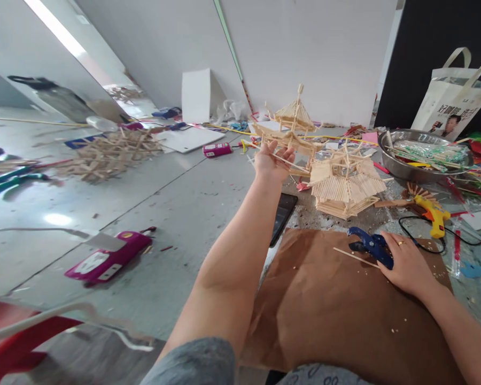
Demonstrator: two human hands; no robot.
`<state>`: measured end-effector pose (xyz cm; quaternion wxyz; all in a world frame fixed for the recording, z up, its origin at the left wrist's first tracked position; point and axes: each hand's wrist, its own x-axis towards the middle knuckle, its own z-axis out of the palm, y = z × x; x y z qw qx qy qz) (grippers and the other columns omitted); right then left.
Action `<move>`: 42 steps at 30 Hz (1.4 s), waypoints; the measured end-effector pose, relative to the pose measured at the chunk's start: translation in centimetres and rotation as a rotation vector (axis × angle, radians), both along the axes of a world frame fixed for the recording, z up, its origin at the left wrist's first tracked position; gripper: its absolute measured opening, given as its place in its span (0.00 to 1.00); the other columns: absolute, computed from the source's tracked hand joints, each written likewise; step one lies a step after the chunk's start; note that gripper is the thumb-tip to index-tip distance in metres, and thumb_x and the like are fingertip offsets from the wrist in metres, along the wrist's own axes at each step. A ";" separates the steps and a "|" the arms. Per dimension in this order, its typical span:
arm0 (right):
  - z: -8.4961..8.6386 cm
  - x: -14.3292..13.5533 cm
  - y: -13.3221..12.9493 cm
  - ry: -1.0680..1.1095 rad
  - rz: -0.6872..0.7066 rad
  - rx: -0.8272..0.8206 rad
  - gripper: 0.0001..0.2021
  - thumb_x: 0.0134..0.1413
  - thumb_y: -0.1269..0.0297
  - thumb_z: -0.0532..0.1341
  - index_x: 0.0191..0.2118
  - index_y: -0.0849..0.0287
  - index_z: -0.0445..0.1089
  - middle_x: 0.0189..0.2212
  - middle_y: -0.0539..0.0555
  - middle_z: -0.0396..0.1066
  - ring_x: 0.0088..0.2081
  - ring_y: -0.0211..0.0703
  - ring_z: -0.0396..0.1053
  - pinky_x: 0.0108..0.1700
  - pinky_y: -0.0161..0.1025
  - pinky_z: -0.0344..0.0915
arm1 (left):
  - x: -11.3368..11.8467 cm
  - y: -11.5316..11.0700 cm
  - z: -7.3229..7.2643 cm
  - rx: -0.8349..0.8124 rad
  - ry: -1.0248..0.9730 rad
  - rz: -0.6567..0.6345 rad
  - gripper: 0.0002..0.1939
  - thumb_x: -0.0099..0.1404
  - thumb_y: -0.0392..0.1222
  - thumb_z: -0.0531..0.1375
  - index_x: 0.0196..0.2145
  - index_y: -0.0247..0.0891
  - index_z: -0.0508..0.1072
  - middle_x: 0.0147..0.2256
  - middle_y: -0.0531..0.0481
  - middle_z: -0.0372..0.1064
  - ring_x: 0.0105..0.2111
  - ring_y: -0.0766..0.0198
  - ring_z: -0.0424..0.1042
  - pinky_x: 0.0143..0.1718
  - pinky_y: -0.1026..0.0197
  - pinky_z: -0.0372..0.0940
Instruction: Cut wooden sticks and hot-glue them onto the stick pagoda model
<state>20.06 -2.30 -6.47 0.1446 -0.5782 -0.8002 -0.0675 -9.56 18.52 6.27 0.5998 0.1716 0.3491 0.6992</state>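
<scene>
My left hand (274, 160) reaches forward, palm up, with fingers curled at the lower roof of a tiered pagoda model (294, 120) built from thin wooden sticks. A thin wooden stick (289, 162) lies across that palm; whether the fingers also touch the model is unclear. On the brown paper (324, 310), my right hand (406, 263) is closed around the handles of blue cutting pliers (371, 247). Another wooden stick (355, 256) lies beside the pliers, its near end by my right fingers. Just beyond the paper stands a wider stick-built pavilion roof (347, 182).
A yellow glue gun (435, 214) and its black cable lie at right, near a metal bowl (425, 155) of bagged sticks. Between my arms lies a phone (284, 216). Left are a magenta device (110, 256) with a cable, a pile of sticks (112, 152) and green-handled pliers (16, 179).
</scene>
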 end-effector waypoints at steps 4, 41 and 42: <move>0.1 -0.1 -0.1 -0.008 -0.010 -0.022 0.28 0.48 0.62 0.57 0.55 0.68 0.59 0.48 0.65 0.67 0.48 0.54 0.64 0.51 0.49 0.60 | -0.9 0.1 -0.5 0.018 0.004 0.005 0.20 0.68 0.50 0.40 0.33 0.38 0.66 0.24 0.48 0.65 0.21 0.66 0.69 0.23 0.65 0.62; 0.3 -0.1 -0.1 0.006 0.002 -0.003 0.27 0.49 0.60 0.57 0.54 0.69 0.60 0.48 0.65 0.67 0.48 0.55 0.63 0.50 0.50 0.61 | -1.9 1.8 -5.8 -0.205 -0.037 0.068 0.18 0.69 0.47 0.38 0.34 0.38 0.62 0.27 0.49 0.64 0.26 0.62 0.71 0.23 0.64 0.62; 0.3 -0.1 -0.1 0.007 -0.002 0.002 0.27 0.49 0.60 0.57 0.54 0.69 0.60 0.48 0.66 0.67 0.48 0.55 0.63 0.50 0.50 0.61 | -1.9 1.8 -5.8 -0.215 -0.015 0.060 0.17 0.69 0.47 0.38 0.34 0.38 0.62 0.27 0.49 0.64 0.26 0.62 0.71 0.24 0.64 0.63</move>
